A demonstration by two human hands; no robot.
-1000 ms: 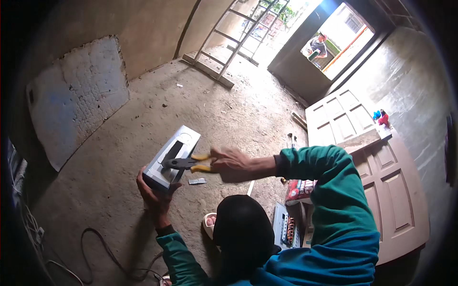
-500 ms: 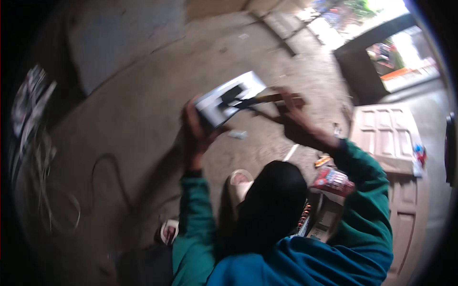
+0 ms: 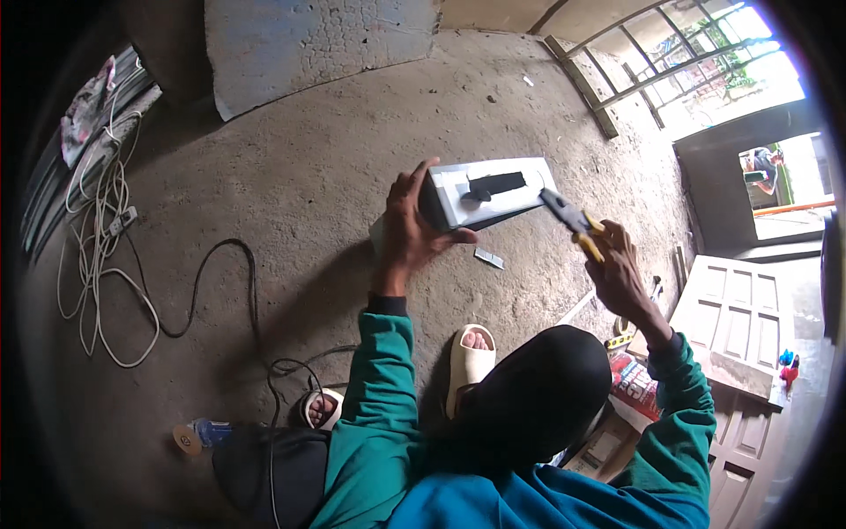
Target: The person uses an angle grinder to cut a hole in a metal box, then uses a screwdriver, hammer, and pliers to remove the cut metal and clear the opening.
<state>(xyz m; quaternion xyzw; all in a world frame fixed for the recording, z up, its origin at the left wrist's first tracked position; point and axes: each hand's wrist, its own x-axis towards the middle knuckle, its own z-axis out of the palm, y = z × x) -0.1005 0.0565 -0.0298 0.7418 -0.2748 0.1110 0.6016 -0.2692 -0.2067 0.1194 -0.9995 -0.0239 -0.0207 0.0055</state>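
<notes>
My left hand (image 3: 407, 231) grips the left end of a silver-white metal box (image 3: 454, 203), fingers behind it and thumb along its near edge. The box is held up above the floor. Its upper face has a dark rectangular slot (image 3: 504, 182), with a small dark piece at the slot's near left corner; I cannot tell if that is a bent flap. My right hand (image 3: 621, 278) is closed round the yellow handles of pliers (image 3: 567, 214). The grey jaws of the pliers lie close to the right end of the box, apart from the slot; whether they touch it is unclear.
On the floor below the box lies a small metal scrap (image 3: 488, 257). A black cord (image 3: 254, 291) and tangled white cables (image 3: 110, 220) run on the left, with a blue power tool (image 3: 211, 432) at lower left. Panelled wooden doors (image 3: 731, 309) and a red-and-white bag (image 3: 633, 385) are on the right.
The pliers have come out of the slot area and moved right and down to the box's right end. The box has shifted right and turned more level. My view has also shifted.
</notes>
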